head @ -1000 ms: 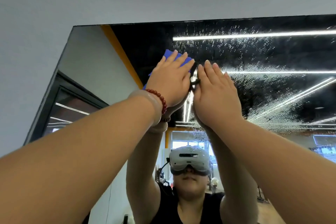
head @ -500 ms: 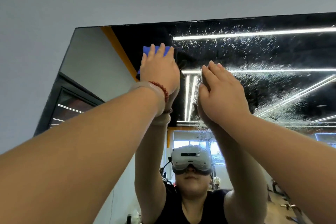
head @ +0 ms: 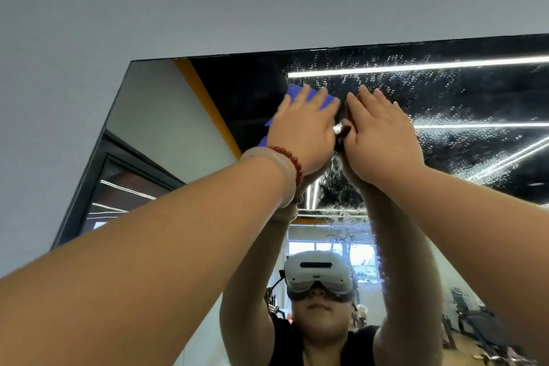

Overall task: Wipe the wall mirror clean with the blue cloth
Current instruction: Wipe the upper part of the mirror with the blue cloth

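Up near the top left corner of the mirror [head: 237,92], the cloth [head: 294,91] sits flat against the glass, pinned under the left hand [head: 300,131]. That hand's fingers are straight and spread, pressing rather than gripping, with blue corners poking out above the fingertips and past the wrist side. It's a bit smeared in the frame, so I can't tell the cloth's weave; it just reads as a thin, solid-blue sheet with sharp corners.

Right hand [head: 380,140] is just beside the left, almost touching it, palm flat on the bare glass, fingers straight and close together, holding nothing.

On the left wrist are a bracelet [head: 292,157] of small round dark-red beads and, next to it, a smooth pale bangle [head: 267,165] that looks milky and translucent.

Glass is frameless with a thin dark edge, set on a plain matte grey wall [head: 208,9]. To the right of the hands it's covered in fine droplets [head: 445,80], speckly and bright where the reflected light strips [head: 416,67] cross them. An orange stripe [head: 208,104] runs diagonally in the reflection.

Lower down, the reflection shows a glossy white headset [head: 318,273] with a dark slot across the front; any marking on it is too small to read.
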`<state>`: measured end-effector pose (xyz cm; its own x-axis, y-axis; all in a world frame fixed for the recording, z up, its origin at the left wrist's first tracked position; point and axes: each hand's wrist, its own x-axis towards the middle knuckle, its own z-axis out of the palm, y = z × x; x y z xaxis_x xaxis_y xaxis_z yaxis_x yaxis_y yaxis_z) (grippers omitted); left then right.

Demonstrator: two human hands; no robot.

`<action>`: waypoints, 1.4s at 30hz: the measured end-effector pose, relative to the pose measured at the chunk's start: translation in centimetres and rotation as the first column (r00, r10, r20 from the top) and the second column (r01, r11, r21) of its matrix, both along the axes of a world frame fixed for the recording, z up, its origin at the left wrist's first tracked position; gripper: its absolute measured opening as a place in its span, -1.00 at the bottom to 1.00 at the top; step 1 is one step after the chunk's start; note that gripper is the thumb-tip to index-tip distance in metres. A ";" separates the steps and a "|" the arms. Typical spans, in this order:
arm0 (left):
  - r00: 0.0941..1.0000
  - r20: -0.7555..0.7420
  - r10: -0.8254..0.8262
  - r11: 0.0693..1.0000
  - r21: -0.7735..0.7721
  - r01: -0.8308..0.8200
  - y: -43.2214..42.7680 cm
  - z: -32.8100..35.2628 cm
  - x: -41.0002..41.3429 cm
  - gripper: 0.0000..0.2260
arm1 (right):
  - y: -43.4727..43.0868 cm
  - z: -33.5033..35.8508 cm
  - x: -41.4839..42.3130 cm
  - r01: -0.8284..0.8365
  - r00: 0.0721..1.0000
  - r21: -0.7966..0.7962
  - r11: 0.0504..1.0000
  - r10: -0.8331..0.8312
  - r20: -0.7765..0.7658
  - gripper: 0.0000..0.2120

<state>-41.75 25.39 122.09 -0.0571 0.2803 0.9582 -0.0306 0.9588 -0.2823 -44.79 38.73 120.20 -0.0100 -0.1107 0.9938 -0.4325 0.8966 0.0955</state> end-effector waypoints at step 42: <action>1.000 0.011 0.013 0.995 -0.099 -0.012 -0.6 5.0 -0.1 -0.58 | 0.2 0.1 -0.6 0.021 1.000 0.035 0.999 -0.021 -0.003 -0.48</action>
<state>-41.88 24.77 127.10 -0.0718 0.3731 0.9250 -0.0391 0.9256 -0.3764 -45.43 38.96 120.27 -0.0106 -0.1451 0.9894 -0.4134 0.9015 0.1278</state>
